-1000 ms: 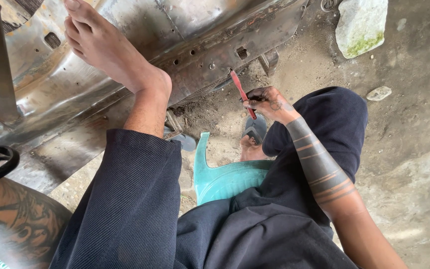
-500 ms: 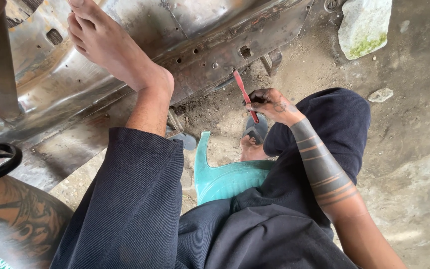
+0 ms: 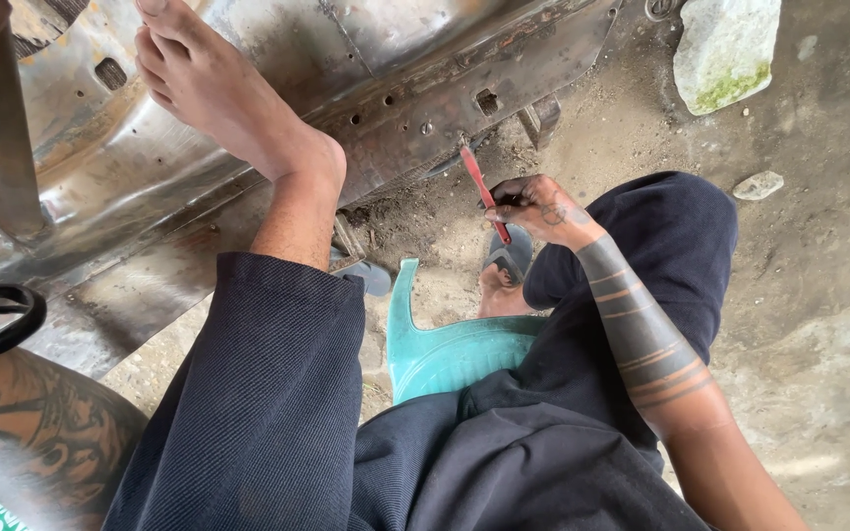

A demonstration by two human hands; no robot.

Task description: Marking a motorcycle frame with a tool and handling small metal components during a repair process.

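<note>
- Your right hand [image 3: 541,208] is closed around the red tool [image 3: 484,193], a thin stiff stick, tip up against the edge of the sheet-metal panel [image 3: 425,69] just ahead of your knuckles.
- It looks light and rigid; take it low on the shaft, as you have it now, so the tip doesn't wander.
- Your left hand is out of frame, so I cannot tell its state; only the forearm [image 3: 12,433] shows.
- Your bare foot [image 3: 228,93] rests on the panel, well left of your right hand.
- The teal plastic seat [image 3: 445,349] is under you, and a pale stone [image 3: 725,44] lies beyond.
</note>
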